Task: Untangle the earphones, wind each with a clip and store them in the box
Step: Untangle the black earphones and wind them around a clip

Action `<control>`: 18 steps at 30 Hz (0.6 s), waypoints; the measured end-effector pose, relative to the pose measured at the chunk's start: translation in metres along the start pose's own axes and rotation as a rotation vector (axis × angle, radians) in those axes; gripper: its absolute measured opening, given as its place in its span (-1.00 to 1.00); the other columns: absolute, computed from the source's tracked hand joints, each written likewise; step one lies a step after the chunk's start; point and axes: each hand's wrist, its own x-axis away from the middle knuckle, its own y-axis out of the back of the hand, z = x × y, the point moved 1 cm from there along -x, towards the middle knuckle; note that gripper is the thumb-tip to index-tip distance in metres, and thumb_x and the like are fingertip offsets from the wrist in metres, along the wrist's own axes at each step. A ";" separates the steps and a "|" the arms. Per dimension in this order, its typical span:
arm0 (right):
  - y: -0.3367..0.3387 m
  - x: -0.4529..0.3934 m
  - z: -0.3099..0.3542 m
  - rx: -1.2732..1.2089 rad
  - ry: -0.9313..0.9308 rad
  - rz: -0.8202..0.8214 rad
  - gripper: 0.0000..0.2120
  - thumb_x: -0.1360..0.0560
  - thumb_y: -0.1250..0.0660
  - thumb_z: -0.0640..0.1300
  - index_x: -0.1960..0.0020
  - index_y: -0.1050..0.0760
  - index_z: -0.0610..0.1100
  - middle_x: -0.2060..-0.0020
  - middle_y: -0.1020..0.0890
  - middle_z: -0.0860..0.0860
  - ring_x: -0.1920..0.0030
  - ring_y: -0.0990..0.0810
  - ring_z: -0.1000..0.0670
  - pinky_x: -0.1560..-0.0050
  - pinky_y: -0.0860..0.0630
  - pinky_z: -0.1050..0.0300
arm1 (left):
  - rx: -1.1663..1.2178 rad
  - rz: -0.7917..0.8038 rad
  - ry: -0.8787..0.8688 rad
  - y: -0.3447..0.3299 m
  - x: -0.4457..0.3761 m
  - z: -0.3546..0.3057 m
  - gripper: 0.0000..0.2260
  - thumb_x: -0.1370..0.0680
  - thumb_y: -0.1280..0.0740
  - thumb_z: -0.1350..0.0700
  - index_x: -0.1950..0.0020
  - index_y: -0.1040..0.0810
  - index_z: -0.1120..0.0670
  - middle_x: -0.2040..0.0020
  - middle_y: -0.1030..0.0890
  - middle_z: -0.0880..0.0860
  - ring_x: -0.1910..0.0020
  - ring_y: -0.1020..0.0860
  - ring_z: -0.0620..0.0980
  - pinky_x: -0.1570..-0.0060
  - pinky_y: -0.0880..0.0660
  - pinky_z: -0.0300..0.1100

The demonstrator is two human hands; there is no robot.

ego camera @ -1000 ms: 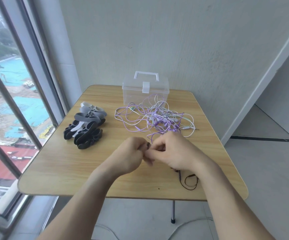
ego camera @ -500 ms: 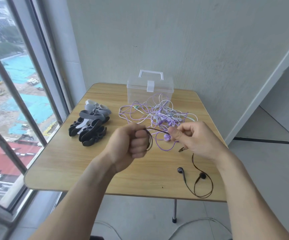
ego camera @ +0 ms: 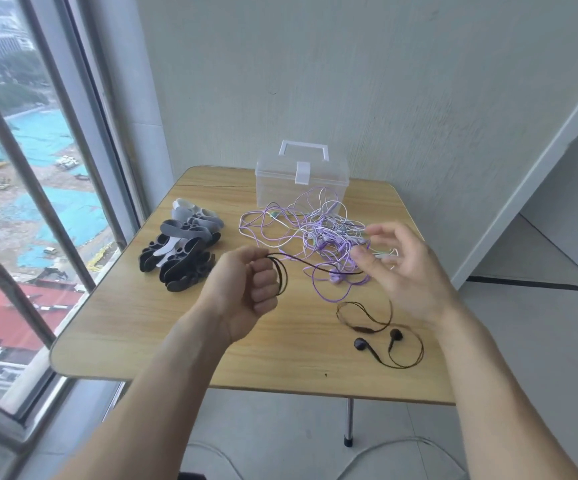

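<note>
At the left edge, beside the window [ego camera: 38,202], the wooden counter [ego camera: 135,327] carries a heap of clips [ego camera: 180,247]: black ones nearest, grey and pale ones behind, piled on one another. Next comes the left hand [ego camera: 242,289], raised over the middle of the counter with its fingers [ego camera: 263,282] curled into a fist and clamped on several dark loops of the black earphones [ego camera: 377,334]. From those loops one black strand runs rightward, across the lower fringe of the tangle [ego camera: 315,233], toward the right hand. That tangle of purple and white earphone cords lies on the counter behind both hands, still knotted together, one purple loop trailing toward the near side. Behind it, at the far edge against the wall [ego camera: 384,81], stands the box [ego camera: 301,181], clear plastic with a white handle and a white latch, its lid down. The right hand [ego camera: 405,271] hovers over the tangle's right side, fingers [ego camera: 381,230] apart and loosely spread; motion blur keeps me from telling whether the strand touches it. Below that hand the rest of the black earphones lie on the counter near its front right corner, two buds side by side with the cord curling round them. Under the counter a metal leg [ego camera: 349,420] and a pale cable on the floor [ego camera: 488,341] show.
</note>
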 end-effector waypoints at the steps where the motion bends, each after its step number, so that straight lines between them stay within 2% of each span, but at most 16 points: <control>1: -0.005 0.001 0.004 0.009 0.054 -0.023 -0.52 -0.37 -0.41 0.28 -0.16 -0.53 0.03 -0.18 -0.60 0.14 -0.20 -0.57 0.18 -0.20 -0.53 0.07 | -0.038 0.018 0.028 -0.003 0.001 0.003 -0.61 -0.57 -0.13 0.11 0.47 -0.22 -0.03 0.48 -0.12 -0.06 0.58 -0.07 -0.10 0.46 0.08 -0.20; 4: -0.021 0.006 0.017 -0.111 0.108 0.049 -0.67 -0.46 -0.42 0.13 -0.15 -0.57 0.01 -0.09 -0.65 0.14 -0.05 -0.67 0.12 -0.23 -0.55 -0.04 | -0.156 0.049 0.080 -0.008 0.002 0.008 -0.60 -0.58 -0.14 0.11 0.48 -0.21 -0.04 0.49 -0.10 -0.07 0.58 -0.04 -0.10 0.49 0.08 -0.21; 8: -0.040 0.009 0.021 -0.163 0.035 0.253 -0.72 -0.52 -0.45 0.04 -0.14 -0.58 -0.08 -0.02 -0.71 0.04 -0.07 -0.68 0.08 -0.19 -0.58 0.01 | -0.235 0.110 0.114 -0.017 0.009 0.008 -0.64 -0.56 -0.14 0.11 0.43 -0.18 -0.04 0.51 -0.08 -0.08 0.52 0.04 -0.06 0.47 0.10 -0.20; 10: -0.043 0.010 0.020 -0.169 -0.019 0.356 -0.78 -0.55 -0.41 0.02 -0.05 -0.58 -0.12 0.13 -0.73 -0.02 0.11 -0.72 -0.02 -0.05 -0.61 0.01 | -0.215 0.137 0.125 -0.019 0.012 0.008 -0.66 -0.55 -0.13 0.11 0.42 -0.18 -0.04 0.53 -0.09 -0.08 0.49 0.07 -0.04 0.46 0.10 -0.20; 12: -0.042 0.010 0.021 -0.138 -0.021 0.393 -0.81 -0.59 -0.36 0.00 0.06 -0.57 -0.12 0.35 -0.66 -0.02 0.35 -0.63 -0.04 0.18 -0.57 0.04 | -0.148 0.155 0.124 -0.020 0.013 0.009 -0.67 -0.54 -0.13 0.12 0.43 -0.20 -0.03 0.54 -0.09 -0.08 0.50 0.07 -0.05 0.47 0.11 -0.21; 14: -0.041 0.008 0.022 -0.121 -0.006 0.347 -0.77 -0.63 -0.30 -0.03 0.11 -0.58 -0.14 0.48 -0.52 0.04 0.43 -0.46 0.01 0.31 -0.45 0.13 | -0.022 0.155 0.105 -0.020 0.013 0.009 -0.69 -0.50 -0.15 0.13 0.44 -0.20 -0.03 0.53 -0.06 -0.08 0.50 0.08 -0.05 0.48 0.11 -0.21; 16: -0.038 0.006 0.022 -0.104 -0.003 0.294 -0.75 -0.64 -0.27 -0.05 0.11 -0.59 -0.16 0.52 -0.42 0.11 0.44 -0.38 0.04 0.32 -0.38 0.17 | 0.139 0.134 0.061 -0.021 0.012 0.008 -0.72 -0.47 -0.16 0.13 0.43 -0.21 -0.02 0.47 -0.01 -0.08 0.50 0.08 -0.05 0.47 0.10 -0.21; 18: -0.037 0.006 0.020 -0.043 -0.041 0.317 -0.74 -0.65 -0.27 -0.02 0.11 -0.60 -0.13 0.52 -0.41 0.13 0.42 -0.37 0.04 0.29 -0.38 0.12 | 0.262 0.092 -0.015 -0.019 0.009 0.006 -0.73 -0.53 -0.12 0.17 0.39 -0.29 0.02 0.41 -0.02 -0.08 0.50 0.04 -0.07 0.47 0.07 -0.21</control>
